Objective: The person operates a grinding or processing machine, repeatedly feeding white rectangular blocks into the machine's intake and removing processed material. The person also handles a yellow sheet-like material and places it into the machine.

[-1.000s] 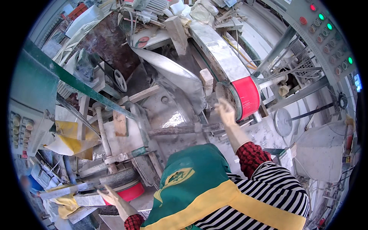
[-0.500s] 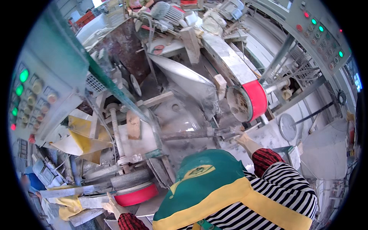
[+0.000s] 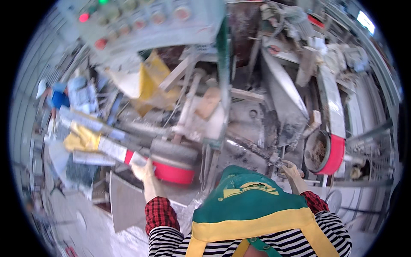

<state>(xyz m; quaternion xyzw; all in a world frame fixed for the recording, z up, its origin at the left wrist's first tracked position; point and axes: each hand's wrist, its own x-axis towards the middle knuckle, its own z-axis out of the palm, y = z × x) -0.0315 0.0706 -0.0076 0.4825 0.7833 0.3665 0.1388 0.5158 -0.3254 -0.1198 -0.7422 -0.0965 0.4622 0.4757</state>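
My left hand, in a pale glove, is at the front of a red belt that runs round a grey wheel. Its thumb and fingers close round a small whitish piece against the belt; what that piece is cannot be made out. To the right, my right hand, also pale-gloved, closes round the near end of a dirty bar. The bar slants across a wet, dusty metal bed. A second belt wheel with a red belt stands beyond this hand.
A control panel with buttons hangs above the left wheel. Yellow cloth lies over boards at the left. A tilted metal guard rises behind the bar. Another person in blue is at the far left.
The view has swung left, bringing the left wheel nearer the middle. My left hand has moved up along the red belt. My right hand stays at the bar's end.
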